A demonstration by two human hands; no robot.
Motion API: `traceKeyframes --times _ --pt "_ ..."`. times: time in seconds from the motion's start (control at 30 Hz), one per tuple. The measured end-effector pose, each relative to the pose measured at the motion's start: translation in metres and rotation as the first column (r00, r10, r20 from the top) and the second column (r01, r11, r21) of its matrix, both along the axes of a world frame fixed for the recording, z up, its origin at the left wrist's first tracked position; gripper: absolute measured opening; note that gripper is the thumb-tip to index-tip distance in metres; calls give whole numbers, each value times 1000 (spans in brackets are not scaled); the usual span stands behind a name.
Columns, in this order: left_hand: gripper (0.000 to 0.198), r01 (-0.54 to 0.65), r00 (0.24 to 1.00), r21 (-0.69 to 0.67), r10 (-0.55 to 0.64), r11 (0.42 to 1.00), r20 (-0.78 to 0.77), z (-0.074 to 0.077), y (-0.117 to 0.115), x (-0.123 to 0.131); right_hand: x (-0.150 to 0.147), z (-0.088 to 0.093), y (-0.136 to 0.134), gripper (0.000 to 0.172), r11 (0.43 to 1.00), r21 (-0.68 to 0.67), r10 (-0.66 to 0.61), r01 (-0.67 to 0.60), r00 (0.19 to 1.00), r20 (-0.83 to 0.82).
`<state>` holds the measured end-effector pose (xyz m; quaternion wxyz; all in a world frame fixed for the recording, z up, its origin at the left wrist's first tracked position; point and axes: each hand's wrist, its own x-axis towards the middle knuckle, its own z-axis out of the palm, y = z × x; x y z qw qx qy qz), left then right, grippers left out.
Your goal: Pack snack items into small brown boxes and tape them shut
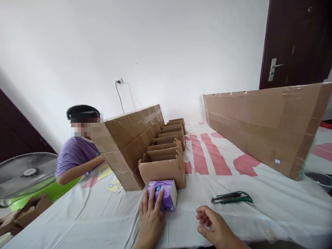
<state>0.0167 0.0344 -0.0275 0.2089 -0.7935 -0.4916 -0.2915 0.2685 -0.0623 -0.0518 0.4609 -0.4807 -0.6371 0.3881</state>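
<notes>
A purple pack of tissues (169, 191) with a white end lies on the cloth-covered table, right against the front of the nearest open cardboard box (160, 173). My left hand (151, 211) rests on the pack, its fingers spread over the top and its thumb by the near side. To the right, my right hand (214, 223) hovers low over the cloth with fingers loosely curled, thumb apart, and nothing in it. Just beyond it lies a green utility knife (232, 197); hand and knife are apart.
Behind the first box runs a row of open boxes (175, 128). A stacked cardboard wall (135, 135) stands left of them, a long cardboard panel (259, 124) right. Yellow printed sheets (115, 185) lie by a person in purple (75, 155). A fan (28, 173) stands far left.
</notes>
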Motion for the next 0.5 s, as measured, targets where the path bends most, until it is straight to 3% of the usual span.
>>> traceKeyframes --times 0.23,0.5 --pt "58 -71 997 53 69 996 38 -5 21 15 -1 8 -3 30 1000 -3 -2 2 1000 -3" --pt "52 -87 996 27 86 996 38 -2 25 21 -1 15 -5 25 1000 -4 -16 16 999 52"
